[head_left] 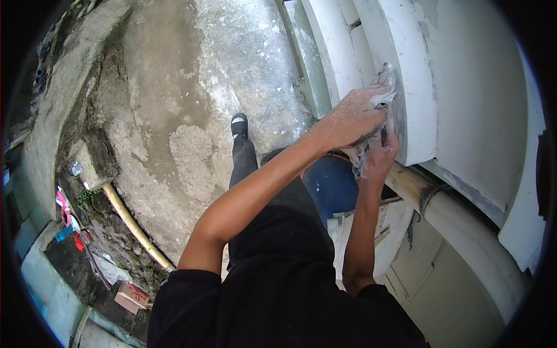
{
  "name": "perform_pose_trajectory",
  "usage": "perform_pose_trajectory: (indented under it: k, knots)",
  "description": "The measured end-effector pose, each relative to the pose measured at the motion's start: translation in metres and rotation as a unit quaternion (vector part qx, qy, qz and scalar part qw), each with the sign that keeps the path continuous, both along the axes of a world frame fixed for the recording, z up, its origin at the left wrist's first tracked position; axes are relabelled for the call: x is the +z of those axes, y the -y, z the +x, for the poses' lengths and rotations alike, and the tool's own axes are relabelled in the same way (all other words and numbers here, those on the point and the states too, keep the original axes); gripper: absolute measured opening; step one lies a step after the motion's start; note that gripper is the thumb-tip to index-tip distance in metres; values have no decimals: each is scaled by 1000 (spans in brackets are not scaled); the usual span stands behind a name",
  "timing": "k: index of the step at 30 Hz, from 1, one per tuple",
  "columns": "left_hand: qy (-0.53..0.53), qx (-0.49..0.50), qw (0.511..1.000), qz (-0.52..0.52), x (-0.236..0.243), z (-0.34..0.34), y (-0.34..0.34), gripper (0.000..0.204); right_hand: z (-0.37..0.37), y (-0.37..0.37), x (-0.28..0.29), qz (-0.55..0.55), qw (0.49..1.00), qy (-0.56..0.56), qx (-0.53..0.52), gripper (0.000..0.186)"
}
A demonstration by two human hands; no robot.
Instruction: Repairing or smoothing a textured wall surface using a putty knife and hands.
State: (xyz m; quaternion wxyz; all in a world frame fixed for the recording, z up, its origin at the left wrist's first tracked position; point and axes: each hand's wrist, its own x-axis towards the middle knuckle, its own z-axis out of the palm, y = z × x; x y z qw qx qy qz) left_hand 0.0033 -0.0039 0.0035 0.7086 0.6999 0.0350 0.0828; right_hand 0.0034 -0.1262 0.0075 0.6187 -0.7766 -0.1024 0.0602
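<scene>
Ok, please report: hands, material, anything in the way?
Left hand and right hand together, grip unclear. Crumpled whitish material at hands, by white ledge. Blue container below; nothing visibly blocking.

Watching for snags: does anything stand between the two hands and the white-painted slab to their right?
Nothing visible besides the crumpled whitish sheet at the fingers: the left hand and right hand are close beside the white-painted slab, though contact is unclear.
</scene>
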Motion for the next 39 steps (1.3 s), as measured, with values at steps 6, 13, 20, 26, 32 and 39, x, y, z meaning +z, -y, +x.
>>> perform_pose_trajectory:
  k: [6,13,20,26,32,39]
  knots:
    - [27,115,973,-199,-26,39,-33,23,13,-9,53,11,990,-136,31,48]
    - [79,318,945,10,-26,96,-13,48,-17,45,79,18,997,2,-73,52]
    - [61,215,971,80,-16,41,108,74,-36,65,71,50,994,8,-101,55]
    - [47,215,945,242,-74,109,46,64,-34,70,84,77,993,11,-89,50]
    - [73,298,949,79,-41,81,97,73,-26,67,78,55,992,11,-109,49]
    - [48,300,950,74,-39,75,108,63,-23,72,76,64,992,19,-105,58]
